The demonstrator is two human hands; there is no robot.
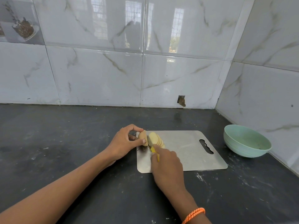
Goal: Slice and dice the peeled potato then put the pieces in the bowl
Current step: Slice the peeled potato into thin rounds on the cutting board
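Potato (143, 137) stub at the cutting board's (186, 152) left end, slices (156, 139) fanned beside | left hand (125, 143) grip pinches stub; right hand (167, 164) grip wraps yellow knife handle (155, 152) (blade hidden) | I judge risk: fingertips close to the cut, small stub may slip | bowl (246, 140) well apart, looks empty

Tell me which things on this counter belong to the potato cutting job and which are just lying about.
Part of the job:
- pale peeled potato end piece, pinched by left hand
- cut round potato slices
- yellow-handled knife in right hand
- steel cutting board
- mint-green bowl

Just there:
- dark stone counter
- marble-look wall tiles
- orange braided wristband
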